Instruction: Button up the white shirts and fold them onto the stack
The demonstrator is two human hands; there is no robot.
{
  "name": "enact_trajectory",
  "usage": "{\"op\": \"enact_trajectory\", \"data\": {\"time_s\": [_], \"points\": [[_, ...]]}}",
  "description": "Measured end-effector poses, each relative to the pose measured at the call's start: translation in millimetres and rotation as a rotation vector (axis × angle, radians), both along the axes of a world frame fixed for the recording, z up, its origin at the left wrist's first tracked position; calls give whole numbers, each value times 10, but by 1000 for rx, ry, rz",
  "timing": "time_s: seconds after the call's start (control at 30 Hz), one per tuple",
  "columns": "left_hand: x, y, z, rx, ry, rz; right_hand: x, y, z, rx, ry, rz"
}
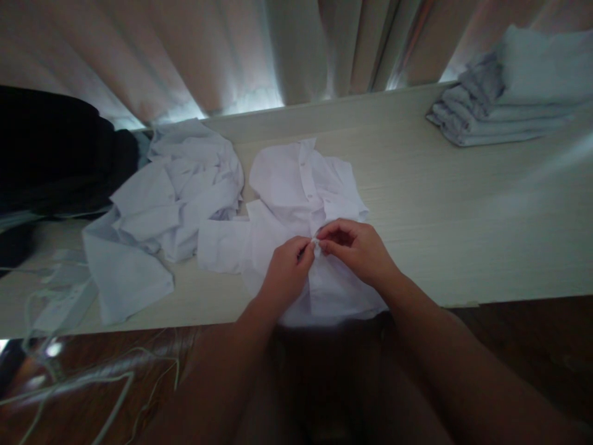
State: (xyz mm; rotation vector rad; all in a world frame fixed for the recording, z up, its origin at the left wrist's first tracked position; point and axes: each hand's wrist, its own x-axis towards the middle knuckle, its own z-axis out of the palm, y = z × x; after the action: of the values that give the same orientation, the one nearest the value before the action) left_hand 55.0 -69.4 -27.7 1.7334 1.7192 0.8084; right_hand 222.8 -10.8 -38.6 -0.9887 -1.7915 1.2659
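A white button-up shirt point(282, 173) lies spread in front of me, its collar end toward the curtain and its lower part hanging near the front edge. My left hand point(291, 262) pinches the shirt's front placket between thumb and fingertips. Right beside it, my right hand point(349, 244) pinches the same spot, with the fingertips of both hands almost touching. A small bunch of fabric shows between them; any button there is too small to make out. Farther up the placket a few buttons are visible.
A crumpled heap of white garments point(185, 179) lies left of the shirt. Beyond it sits a dark bag-like bulk point(55, 148). Folded white cloths point(504, 117) are stacked at the back right. A power strip point(65, 303) with cables is at the left edge; curtains point(306, 49) hang behind.
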Motion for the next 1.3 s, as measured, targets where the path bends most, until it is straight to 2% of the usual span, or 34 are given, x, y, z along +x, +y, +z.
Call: {"op": "enact_trajectory", "data": {"time_s": [0.2,0.7,1.3], "points": [[9,-9,-5,15,-41,-36,25,14,27,-8,9,1],[-11,-2,-4,-1,-27,-26,25,27,16,-2,-23,8],[-33,11,83,-127,-115,29,79,58,20,-43,-90,41]]}}
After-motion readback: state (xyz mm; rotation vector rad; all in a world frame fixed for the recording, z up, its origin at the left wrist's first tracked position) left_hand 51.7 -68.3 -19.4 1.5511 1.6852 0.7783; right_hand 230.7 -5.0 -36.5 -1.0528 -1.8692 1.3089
